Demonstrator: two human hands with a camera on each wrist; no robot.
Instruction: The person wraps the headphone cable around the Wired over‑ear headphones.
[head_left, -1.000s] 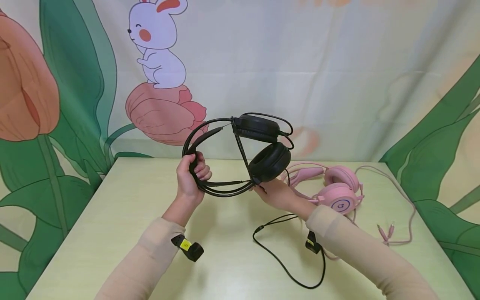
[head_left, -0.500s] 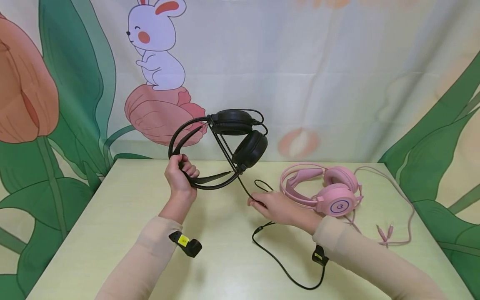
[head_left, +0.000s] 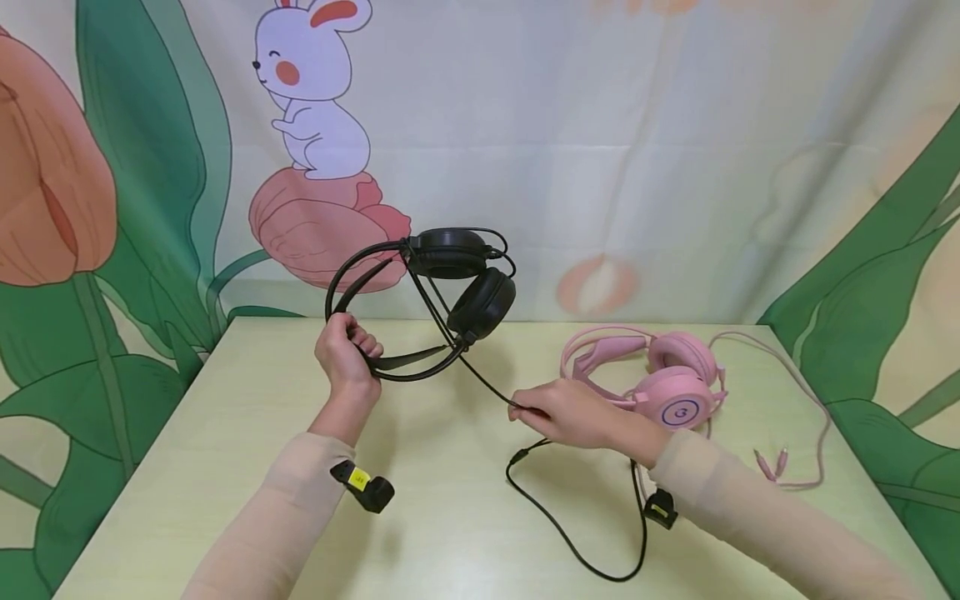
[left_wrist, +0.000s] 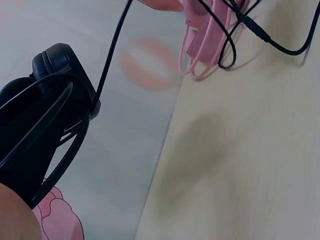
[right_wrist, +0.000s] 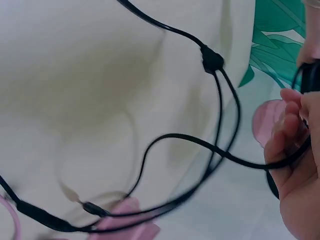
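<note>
Raised over the table are black headphones (head_left: 483,304), their ear cups pointing right. My left hand (head_left: 347,354) grips them by the headband; in the left wrist view an ear cup (left_wrist: 60,60) hangs beyond that hand. Lower and to the right, my right hand (head_left: 570,412) holds the headphones' black cable (head_left: 487,383), which runs taut down from the lower ear cup. In the right wrist view the cable passes into curled fingers (right_wrist: 282,145), and a loose loop with a splitter (right_wrist: 212,60) hangs beside them. The rest of the cable lies curved on the table.
Pink headphones (head_left: 678,408) lie on the pale table (head_left: 225,467) behind my right hand. Their pink cord curves along the right side to two plugs (head_left: 765,465). A printed curtain (head_left: 480,150) stands behind the table's back edge.
The black headphones have shifted left with my left hand. My right hand has left the lower ear cup and slid down to the cable, drawing it out straight.
</note>
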